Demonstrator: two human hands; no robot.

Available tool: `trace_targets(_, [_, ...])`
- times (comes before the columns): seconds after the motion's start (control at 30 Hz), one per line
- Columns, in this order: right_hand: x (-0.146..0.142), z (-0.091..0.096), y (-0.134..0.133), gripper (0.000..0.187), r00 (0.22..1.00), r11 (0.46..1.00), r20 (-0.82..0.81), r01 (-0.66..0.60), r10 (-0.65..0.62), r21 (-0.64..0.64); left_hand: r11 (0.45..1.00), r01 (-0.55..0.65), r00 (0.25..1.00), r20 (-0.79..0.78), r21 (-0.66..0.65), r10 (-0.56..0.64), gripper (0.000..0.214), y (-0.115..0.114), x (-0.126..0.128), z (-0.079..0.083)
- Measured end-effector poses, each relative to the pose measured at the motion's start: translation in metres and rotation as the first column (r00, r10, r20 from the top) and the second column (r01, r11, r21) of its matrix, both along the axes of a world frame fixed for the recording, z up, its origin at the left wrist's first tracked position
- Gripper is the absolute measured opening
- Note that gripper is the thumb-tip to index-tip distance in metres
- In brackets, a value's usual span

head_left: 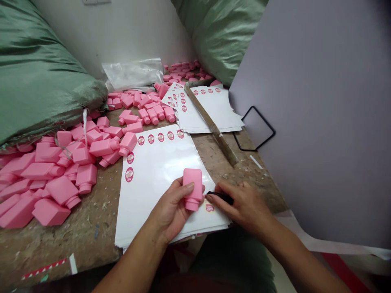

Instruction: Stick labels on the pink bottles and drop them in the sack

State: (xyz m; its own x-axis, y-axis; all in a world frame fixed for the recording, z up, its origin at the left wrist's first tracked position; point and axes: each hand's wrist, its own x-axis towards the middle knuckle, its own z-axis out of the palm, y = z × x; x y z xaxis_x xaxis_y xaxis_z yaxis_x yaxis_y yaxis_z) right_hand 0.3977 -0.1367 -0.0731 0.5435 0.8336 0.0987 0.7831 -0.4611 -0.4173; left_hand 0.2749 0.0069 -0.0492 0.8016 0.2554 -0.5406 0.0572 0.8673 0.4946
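Note:
In my left hand (172, 207) is a pink plastic bottle (193, 185), tilted with its neck towards me, thumb across its front. My right hand (244, 203) is closed around a slim black tool (224, 197), whose kind I cannot make out; its tip comes close to the bottle's right side. Just below that tip shows a small red and yellow label (209, 207); whether it lies on the sheet or hangs free is unclear. Both hands are over a stack of white label sheets (159, 171), with round red stickers along the top and left edges.
Many pink bottles (62, 189) are heaped on the worn table at left and back. A wooden stick (210, 122) lies across more label sheets (210, 112). Green sacks (39, 77) flank the bottles. At right stand a grey panel (320, 122) and a black wire frame (270, 136).

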Motion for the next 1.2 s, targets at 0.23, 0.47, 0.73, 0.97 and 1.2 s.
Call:
trace_targets(0.23, [-0.001, -0.003, -0.005, 0.035, 0.873, 0.958, -0.455, 0.258, -0.176, 0.125, 0.997, -0.072, 0.997, 0.032, -0.008, 0.072, 0.023, -0.002, 0.001, -0.003])
trace_targets(0.47, [-0.003, 0.004, -0.012, 0.024, 0.995, 0.999, -0.097, 0.037, -0.034, 0.022, 0.998, -0.068, 0.998, 0.004, 0.001, 0.068, 0.021, -0.003, 0.0, 0.001])
trace_targets(0.73, [-0.004, 0.0, -0.005, 0.025, 0.995, 1.0, 0.1, -0.025, 0.025, -0.001, 0.997, -0.073, 0.997, 0.007, -0.006, 0.073, 0.023, -0.004, 0.0, 0.001])
trace_targets(0.97, [0.004, -0.001, -0.007, 0.033, 0.86, 0.974, -0.497, 0.197, -0.117, 0.112, 0.993, -0.115, 0.993, 0.018, -0.013, 0.115, 0.024, -0.004, 0.001, -0.001])
trace_targets(1.2, [0.004, 0.007, -0.018, 0.033, 0.821, 0.948, -0.555, 0.269, -0.134, 0.168, 0.991, -0.127, 0.992, 0.028, 0.031, 0.126, 0.029, -0.006, 0.0, -0.002])
